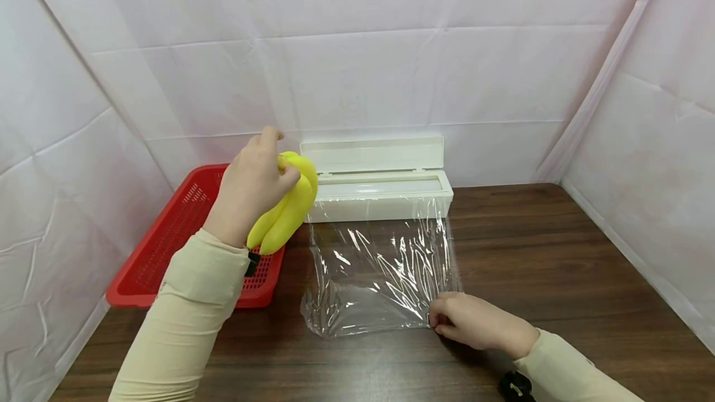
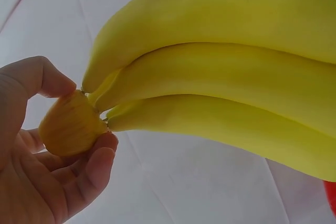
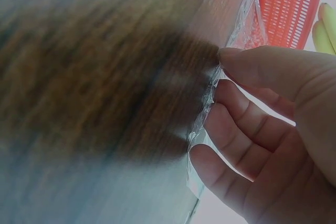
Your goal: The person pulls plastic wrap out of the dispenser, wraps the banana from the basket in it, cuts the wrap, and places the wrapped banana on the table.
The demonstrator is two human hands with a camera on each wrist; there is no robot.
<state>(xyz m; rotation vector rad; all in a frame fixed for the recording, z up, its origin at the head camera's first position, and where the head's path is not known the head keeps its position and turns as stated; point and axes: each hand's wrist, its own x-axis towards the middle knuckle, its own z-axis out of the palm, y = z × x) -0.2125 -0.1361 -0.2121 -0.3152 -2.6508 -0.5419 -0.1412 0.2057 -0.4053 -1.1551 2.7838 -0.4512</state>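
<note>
A bunch of yellow bananas [image 1: 293, 206] is held up by my left hand [image 1: 251, 182], above the red basket's right side. In the left wrist view the thumb and fingers grip the brownish stem end [image 2: 72, 123], and the bananas [image 2: 210, 82] stretch away to the right. My right hand [image 1: 475, 321] pinches the near right corner of a sheet of clear plastic wrap [image 1: 380, 272]. This sheet runs out from a white wrap dispenser box [image 1: 380, 208] whose lid stands raised. Up close, the wrap's crinkled edge [image 3: 202, 121] lies at the right fingertips.
A red plastic basket [image 1: 148, 253] with perforated walls stands at the left on the dark wooden table [image 1: 536, 253]. White cloth [image 1: 357, 79] hangs behind the dispenser and along both sides.
</note>
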